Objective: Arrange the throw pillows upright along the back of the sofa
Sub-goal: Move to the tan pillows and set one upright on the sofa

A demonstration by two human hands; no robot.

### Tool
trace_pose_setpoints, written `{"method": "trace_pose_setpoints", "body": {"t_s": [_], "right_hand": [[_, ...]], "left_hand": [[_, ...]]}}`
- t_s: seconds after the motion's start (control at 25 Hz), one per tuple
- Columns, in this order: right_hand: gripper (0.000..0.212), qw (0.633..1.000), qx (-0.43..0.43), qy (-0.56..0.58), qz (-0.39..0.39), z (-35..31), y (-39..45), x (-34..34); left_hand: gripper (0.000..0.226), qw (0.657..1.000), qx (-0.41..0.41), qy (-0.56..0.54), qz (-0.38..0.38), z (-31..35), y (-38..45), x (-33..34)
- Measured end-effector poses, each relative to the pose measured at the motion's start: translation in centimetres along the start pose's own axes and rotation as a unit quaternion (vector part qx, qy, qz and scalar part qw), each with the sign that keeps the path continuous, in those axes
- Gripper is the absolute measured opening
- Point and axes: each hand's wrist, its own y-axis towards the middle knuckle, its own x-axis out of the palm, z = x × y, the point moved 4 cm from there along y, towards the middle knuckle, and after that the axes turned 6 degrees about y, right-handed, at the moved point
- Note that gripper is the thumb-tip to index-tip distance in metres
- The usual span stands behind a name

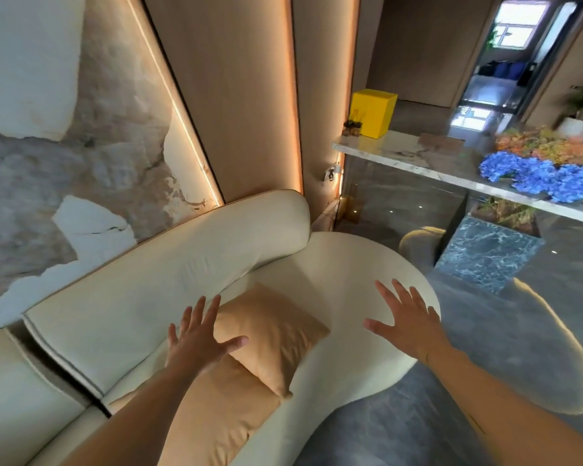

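A cream sofa (344, 264) with a rounded end fills the lower left; its padded back (169, 264) runs along the wall. Two tan throw pillows lie flat on the seat: one (276, 334) near the rounded end, another (216, 405) closer to me, partly under the first and behind my left forearm. My left hand (199, 338) hovers with fingers spread over the first pillow's left edge, holding nothing. Off to the right, my right hand (408, 317) is spread over the bare seat, apart from both pillows.
A marble console table (418, 156) stands at right with a yellow box (374, 112), blue flowers (539, 176) and orange flowers. Below it sits a dark marble cube (485, 253) on the grey glossy floor (485, 331). A doorway opens at the far right.
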Motion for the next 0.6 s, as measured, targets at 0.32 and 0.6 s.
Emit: {"method": "trace_pose_setpoints", "body": {"t_s": [0.32,0.6], "right_hand": [[0.089,0.996,-0.069,0.012,-0.049,-3.6,15.9,0.5],[0.089,0.976,-0.184,0.012,-0.111,-8.4,28.0,3.1]], "left_hand": [[0.122,0.997,-0.078,-0.015,0.009,0.0,8.1,-0.5],[0.120,0.974,-0.219,-0.040,0.035,-1.8,10.0,0.7]]}}
